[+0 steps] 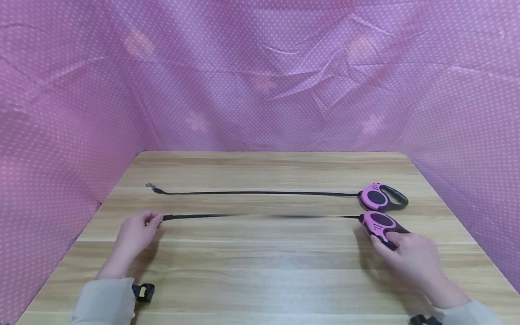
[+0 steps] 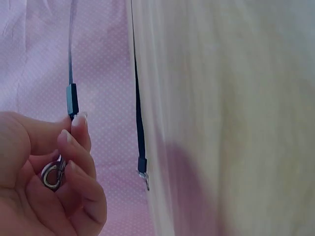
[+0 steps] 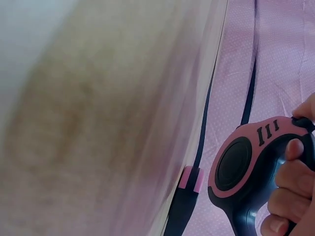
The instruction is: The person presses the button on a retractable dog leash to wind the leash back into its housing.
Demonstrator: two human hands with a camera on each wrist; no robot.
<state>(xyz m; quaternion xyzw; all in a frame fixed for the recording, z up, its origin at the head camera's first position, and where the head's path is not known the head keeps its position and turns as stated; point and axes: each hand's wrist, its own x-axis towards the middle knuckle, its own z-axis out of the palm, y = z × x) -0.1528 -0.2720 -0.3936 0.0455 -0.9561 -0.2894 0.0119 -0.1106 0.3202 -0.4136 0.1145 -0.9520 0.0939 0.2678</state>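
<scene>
Two pink-and-black retractable dog leashes are in view. My right hand point(image 1: 416, 257) grips the handle of the nearer leash point(image 1: 383, 220), its fingers curled round the black grip in the right wrist view. From that casing the black strap point(image 1: 195, 216) runs out to the left, stretched straight above the table and blurred in its middle. At the strap's far end my left hand point(image 1: 136, 232) pinches the metal clip point(image 2: 45, 175), partly hidden by the fingers. Behind, the second leash point(image 1: 373, 197) lies on the table with its strap point(image 1: 260, 192) drawn out and its clip point(image 1: 150, 185) at the left.
The wood-grain table point(image 1: 260, 289) has rounded back corners. Pink dotted cloth point(image 1: 260, 90) hangs behind it and along both sides. A small black device point(image 1: 144, 292) sits at the left wrist, and another black device point(image 1: 424, 320) is by the right cuff.
</scene>
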